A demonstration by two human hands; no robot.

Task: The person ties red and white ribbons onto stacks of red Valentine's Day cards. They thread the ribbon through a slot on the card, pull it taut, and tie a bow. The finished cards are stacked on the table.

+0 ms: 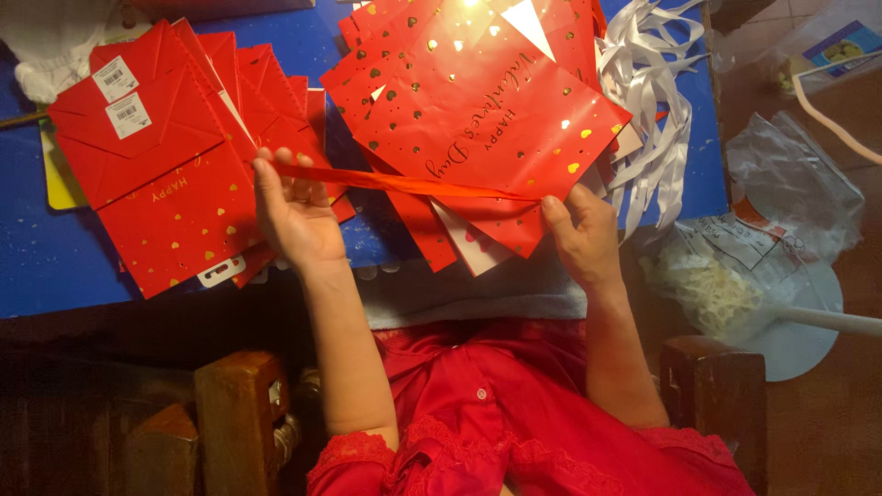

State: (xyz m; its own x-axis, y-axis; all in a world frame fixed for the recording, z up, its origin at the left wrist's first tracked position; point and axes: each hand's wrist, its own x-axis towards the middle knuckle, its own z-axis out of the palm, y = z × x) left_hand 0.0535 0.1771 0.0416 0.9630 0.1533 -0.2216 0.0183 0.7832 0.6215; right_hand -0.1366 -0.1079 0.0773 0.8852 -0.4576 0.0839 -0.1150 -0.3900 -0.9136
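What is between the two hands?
In the head view, a red ribbon stretches taut from the left hand to the right hand, crossing over red gift bags on the blue table.

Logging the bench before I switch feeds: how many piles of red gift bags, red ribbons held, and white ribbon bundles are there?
Piles of red gift bags: 2, left pile and right pile
Red ribbon, stretched between left hand and right hand: 1
White ribbon bundle: 1
Total: 4

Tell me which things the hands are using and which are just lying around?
In use:
left hand
right hand
red ribbon, stretched between both hands
red paper bags, nearest the hands

Lying about:
white ribbons
clear plastic bags
yellow card
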